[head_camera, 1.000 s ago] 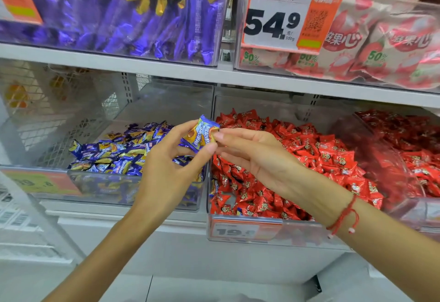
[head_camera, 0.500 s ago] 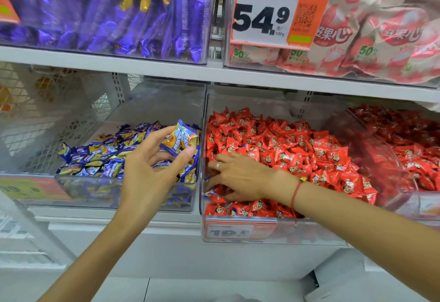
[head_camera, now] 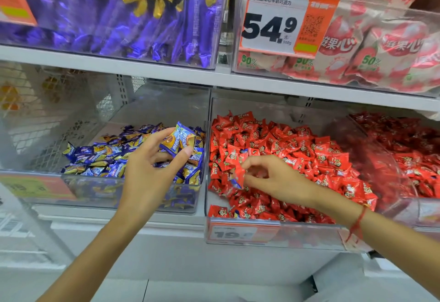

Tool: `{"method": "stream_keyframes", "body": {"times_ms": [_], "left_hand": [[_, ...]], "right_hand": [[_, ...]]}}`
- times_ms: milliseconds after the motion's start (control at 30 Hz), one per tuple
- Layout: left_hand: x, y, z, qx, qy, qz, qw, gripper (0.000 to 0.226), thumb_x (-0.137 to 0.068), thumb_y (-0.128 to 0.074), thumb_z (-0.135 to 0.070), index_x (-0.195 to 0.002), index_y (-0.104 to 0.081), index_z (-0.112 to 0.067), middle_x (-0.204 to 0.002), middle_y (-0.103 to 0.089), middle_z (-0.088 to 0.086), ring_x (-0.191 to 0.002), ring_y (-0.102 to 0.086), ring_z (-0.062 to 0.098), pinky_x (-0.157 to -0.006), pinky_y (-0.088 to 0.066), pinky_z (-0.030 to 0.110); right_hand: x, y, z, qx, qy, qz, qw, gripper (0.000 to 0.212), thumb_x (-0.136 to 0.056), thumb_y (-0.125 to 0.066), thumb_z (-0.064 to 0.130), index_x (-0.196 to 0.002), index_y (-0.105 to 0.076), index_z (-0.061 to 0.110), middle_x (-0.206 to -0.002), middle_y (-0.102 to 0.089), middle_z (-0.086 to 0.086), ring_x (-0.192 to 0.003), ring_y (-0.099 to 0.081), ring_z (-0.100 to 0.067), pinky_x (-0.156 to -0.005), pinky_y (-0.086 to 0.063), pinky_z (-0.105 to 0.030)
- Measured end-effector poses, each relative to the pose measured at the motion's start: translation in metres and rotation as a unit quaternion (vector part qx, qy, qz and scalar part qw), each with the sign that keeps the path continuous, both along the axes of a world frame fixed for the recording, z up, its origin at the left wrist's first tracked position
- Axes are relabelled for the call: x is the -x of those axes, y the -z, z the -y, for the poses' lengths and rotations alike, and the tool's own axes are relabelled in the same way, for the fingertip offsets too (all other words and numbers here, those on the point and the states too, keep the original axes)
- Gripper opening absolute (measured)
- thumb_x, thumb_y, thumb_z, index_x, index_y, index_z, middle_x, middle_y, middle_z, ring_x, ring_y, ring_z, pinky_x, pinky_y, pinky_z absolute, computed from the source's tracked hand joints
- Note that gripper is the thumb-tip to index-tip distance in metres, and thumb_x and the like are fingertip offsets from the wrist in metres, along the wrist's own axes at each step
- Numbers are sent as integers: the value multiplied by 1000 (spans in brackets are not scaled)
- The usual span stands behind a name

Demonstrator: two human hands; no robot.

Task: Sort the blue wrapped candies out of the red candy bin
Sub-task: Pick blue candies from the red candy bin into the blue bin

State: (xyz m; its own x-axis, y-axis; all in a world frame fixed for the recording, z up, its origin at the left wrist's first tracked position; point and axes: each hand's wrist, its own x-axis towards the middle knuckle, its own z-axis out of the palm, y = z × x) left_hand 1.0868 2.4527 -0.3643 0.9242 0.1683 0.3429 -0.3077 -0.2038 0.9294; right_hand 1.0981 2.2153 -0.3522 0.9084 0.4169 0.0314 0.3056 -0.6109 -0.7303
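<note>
Change: since half a second ago the right hand has risen from the red pile and now lifts one candy; the left hand keeps its candies over the blue bin.
Left hand: fingers curled, it pinches blue and yellow wrapped candies between thumb and fingertips, above the right part of the blue candy bin.
Right hand: thumb and forefinger pinch a small candy with red and some blue on the wrapper; other fingers loosely bent.
Red candy bin: full of red candies, just right of the blue candy bin; the pinched candy hangs above its front left corner.
Wrist: a red string bracelet.
Upper shelf: price tag reads 54.9.
</note>
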Motion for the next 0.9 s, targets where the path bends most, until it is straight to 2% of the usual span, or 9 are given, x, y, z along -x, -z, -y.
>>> {"method": "stream_keyframes", "body": {"times_ms": [100, 233, 333, 500, 567, 667, 733, 833, 900], "left_hand": [[0, -1, 2, -3, 9, 8, 1000, 40, -76, -72, -36, -113, -60, -40, -111, -65, -18, -73, -65, 1, -76, -51, 17], [3, -1, 3, -11, 20, 16, 1000, 36, -79, -74, -28, -110, -59, -39, -99, -67, -23, -70, -63, -1, -69, -47, 7], [3, 0, 0, -15, 20, 10, 1000, 42, -73, -71, -41, -114, -60, -40, -111, -64, -18, -76, -63, 2, -72, -48, 9], [2, 4, -3, -27, 11, 3, 1000, 50, -68, -69, -49, -116, -60, -40, -108, -61, -30, -86, -65, 12, -81, -54, 28], [2, 5, -5, -41, 12, 7, 999, 47, -68, -69, -51, -113, -60, -43, -104, -59, -35, -85, -66, 13, -81, -54, 33], [0, 8, -5, -54, 20, 7, 998, 40, -70, -69, -49, -108, -57, -50, -101, -57, -41, -79, -65, 9, -78, -55, 33], [0, 10, -5, -58, 24, 5, 998, 37, -75, -73, -40, -106, -56, -51, -99, -55, -46, -74, -63, 5, -76, -55, 30], [0, 12, -5, -78, 23, 7, 997, 39, -79, -75, -34, -108, -56, -52, -99, -57, -43, -73, -62, 6, -73, -55, 31], [-1, 13, -5, -77, 18, 6, 997, 39, -78, -75, -35, -108, -56, -52, -97, -64, -26, -71, -62, 10, -71, -55, 33]], "right_hand": [[6, -9, 4, 17, 51, -47, 997, 14, -97, -49, 9, -86, -49, 16, -66, -67, 9, -47, -58, -4, -46, -37, -22], [6, -20, 5, 28, 65, -17, 997, 9, -94, -56, 8, -86, -54, 11, -80, -69, 4, -60, -68, -8, -51, -51, -23], [5, -26, 7, 57, 57, 14, 997, 12, -78, -76, 6, -79, -66, 13, -71, -69, 18, -62, -70, -11, -60, -55, -23], [3, -31, 13, 18, 68, -20, 997, 25, -69, -82, -1, -83, -71, 17, -82, -71, -5, -67, -69, -15, -67, -57, -23], [2, -31, 16, 21, 78, 14, 997, 23, -73, -79, -1, -81, -74, 19, -77, -72, -1, -68, -69, -12, -67, -55, -18], [1, -25, 15, 92, 81, 68, 990, 24, -81, -72, 3, -85, -73, 27, -78, -72, 7, -70, -69, -6, -72, -56, -20], [1, -21, 10, 152, 53, 80, 984, 21, -84, -72, 17, -100, -72, 29, -100, -72, 9, -94, -66, -5, -87, -50, -25], [-4, -14, 0, 377, -34, 176, 909, 45, -87, -61, 51, -129, -57, 37, -141, -48, 14, -139, -29, -11, -116, -18, -37], [-5, -6, -5, 478, -76, 183, 856, 53, -88, -49, 63, -129, -58, 32, -147, -42, 9, -142, -23, -17, -119, -6, -44]]}}
